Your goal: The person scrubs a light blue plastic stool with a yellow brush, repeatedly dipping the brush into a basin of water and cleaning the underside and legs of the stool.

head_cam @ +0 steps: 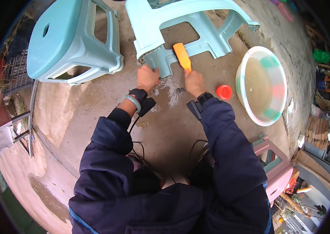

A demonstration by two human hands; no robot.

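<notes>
A light-blue plastic stool (pixel 150 27) lies on its side on the wet concrete floor ahead of me. My left hand (pixel 147 77) grips the end of one of its legs. In my right hand (pixel 194 83) is the handle of an orange brush (pixel 182 55), whose wide end is against or just in front of the stool's lower frame; its bristles are hidden. A small red plastic cap (pixel 224 92) lies to the right of my right hand. Further right, a white plastic basin (pixel 240 87) with green and red patches holds cloudy water (pixel 257 87).
Another light-blue stool (pixel 56 38) is at the upper left. A pink stool (pixel 279 172) is beside my right sleeve. A metal frame (pixel 30 117) stands at the left. Stacked wood pieces (pixel 316 131) and clutter line the right edge. Black cables hang near my wrists and legs.
</notes>
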